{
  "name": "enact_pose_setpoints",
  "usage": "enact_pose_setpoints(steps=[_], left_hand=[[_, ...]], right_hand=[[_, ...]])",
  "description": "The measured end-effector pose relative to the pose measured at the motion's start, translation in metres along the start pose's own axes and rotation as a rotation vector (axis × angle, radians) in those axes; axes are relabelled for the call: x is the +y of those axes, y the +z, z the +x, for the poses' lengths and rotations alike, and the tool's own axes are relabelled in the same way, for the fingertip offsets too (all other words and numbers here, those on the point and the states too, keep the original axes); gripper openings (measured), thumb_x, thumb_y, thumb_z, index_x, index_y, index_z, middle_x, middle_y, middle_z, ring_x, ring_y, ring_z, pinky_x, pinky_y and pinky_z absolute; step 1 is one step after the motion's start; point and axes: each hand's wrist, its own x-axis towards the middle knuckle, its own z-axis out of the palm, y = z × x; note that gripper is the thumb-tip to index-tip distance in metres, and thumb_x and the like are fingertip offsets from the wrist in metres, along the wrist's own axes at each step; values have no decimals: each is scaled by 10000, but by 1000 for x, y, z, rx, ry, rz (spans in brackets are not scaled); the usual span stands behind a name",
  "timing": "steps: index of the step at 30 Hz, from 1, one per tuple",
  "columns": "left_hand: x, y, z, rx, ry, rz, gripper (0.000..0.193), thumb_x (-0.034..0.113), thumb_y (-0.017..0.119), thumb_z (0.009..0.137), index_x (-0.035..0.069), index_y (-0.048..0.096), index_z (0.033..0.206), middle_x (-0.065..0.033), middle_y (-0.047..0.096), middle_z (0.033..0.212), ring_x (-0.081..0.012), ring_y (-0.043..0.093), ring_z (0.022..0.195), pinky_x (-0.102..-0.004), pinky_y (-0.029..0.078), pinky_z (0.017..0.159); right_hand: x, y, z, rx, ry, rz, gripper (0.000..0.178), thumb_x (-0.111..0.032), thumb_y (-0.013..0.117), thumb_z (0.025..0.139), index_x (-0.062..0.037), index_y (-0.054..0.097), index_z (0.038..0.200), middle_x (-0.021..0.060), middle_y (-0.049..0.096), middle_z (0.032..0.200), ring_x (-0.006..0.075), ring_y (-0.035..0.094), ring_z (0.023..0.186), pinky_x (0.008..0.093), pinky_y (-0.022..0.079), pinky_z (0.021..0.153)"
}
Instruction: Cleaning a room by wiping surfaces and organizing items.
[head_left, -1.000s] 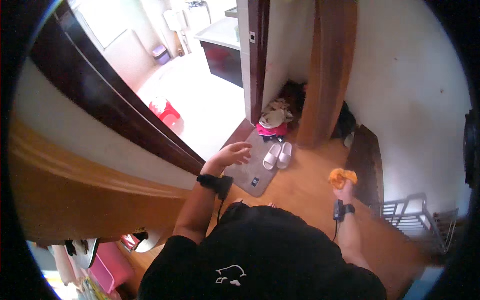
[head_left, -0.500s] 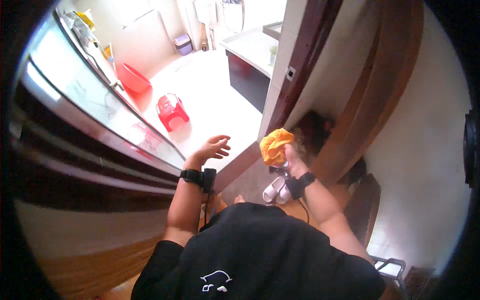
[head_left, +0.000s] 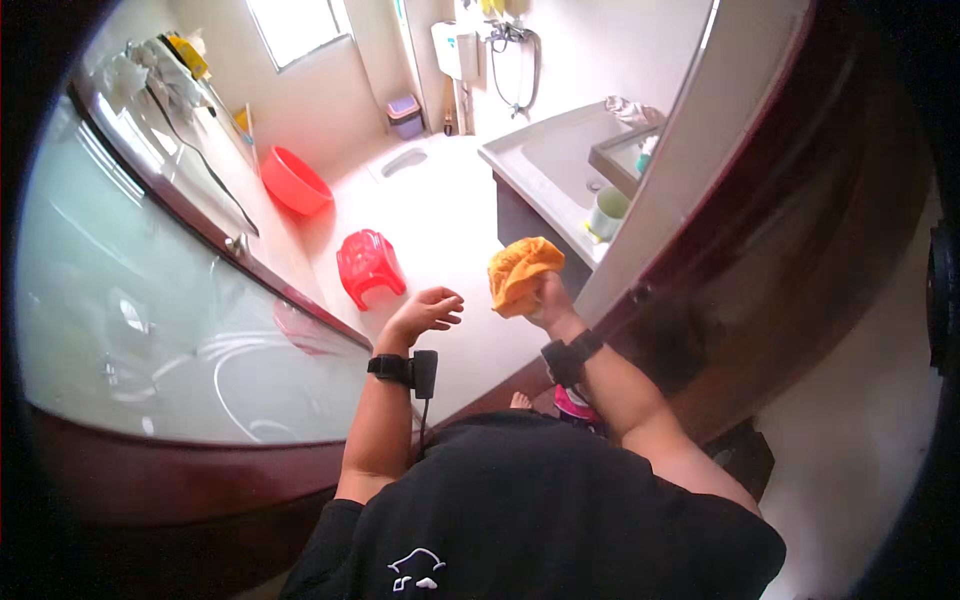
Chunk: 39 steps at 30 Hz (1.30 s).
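A bunched orange cloth (head_left: 522, 274) is gripped in my right hand (head_left: 551, 300), held out in front of me at the bathroom doorway. The cloth covers most of that hand's fingers. My left hand (head_left: 426, 314) is raised beside it, empty, with its fingers loosely spread. Beyond the left hand, a red plastic stool (head_left: 370, 266) stands on the white floor. A black strap with a small device sits on each of my wrists.
The glazed door (head_left: 190, 300) stands at my left. A red basin (head_left: 297, 181) leans by the left wall. A sink counter (head_left: 545, 160) with a green cup (head_left: 608, 214) is at the right. Farther back are a squat toilet (head_left: 404, 163), a purple bin (head_left: 405, 118) and a shower hose (head_left: 537, 75).
I have moved forward into the doorway, so more of the bathroom and sink shows. The white slippers are out of view. My right hand still holds the cloth, now closer to the left.
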Motion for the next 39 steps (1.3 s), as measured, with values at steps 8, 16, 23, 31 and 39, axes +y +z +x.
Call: enact_pose_setpoints(steps=[8, 16, 23, 31, 39], left_hand=[[42, -70, 72, 45, 177, -131, 565, 194, 595, 915, 96, 283, 1375, -133, 555, 1132, -223, 629, 968, -345, 521, 815], [89, -123, 227, 12, 347, -311, 374, 234, 601, 915, 56, 453, 1208, -104, 622, 1030, -190, 649, 894, -326, 538, 783], [167, -179, 360, -92, 498, -40, 185, 218, 570, 933, 48, 574, 1007, -44, 621, 879, -117, 605, 775, -263, 513, 702], [249, -83, 472, -275, 536, 322, 126, 115, 619, 839, 27, 591, 924, -13, 593, 804, -101, 562, 744, -251, 480, 680], [278, -15, 560, -376, 496, 48, 135, 3, 592, 788, 24, 571, 919, -13, 568, 828, -111, 551, 771, -258, 471, 650]], right_hand=[[-16, 73, 145, -168, -311, -968, 306, -225, 370, 932, -57, 555, 1108, 88, 617, 1070, 211, 619, 971, 353, 533, 833], [-52, 29, 273, -107, -121, -353, 310, -184, 399, 941, -62, 522, 1198, 75, 590, 1158, 199, 578, 1051, 362, 465, 911], [-113, 25, 305, 253, -238, -141, 334, -182, 462, 950, -145, 478, 1281, 24, 522, 1282, 180, 499, 1165, 383, 397, 975], [-174, -41, 287, 293, -671, -170, 367, -101, 477, 933, -70, 450, 1298, 66, 522, 1255, 200, 514, 1148, 336, 437, 947], [-224, -75, 288, 665, -708, -552, 487, -51, 537, 868, -35, 398, 1334, 63, 471, 1286, 185, 474, 1186, 320, 426, 970]])
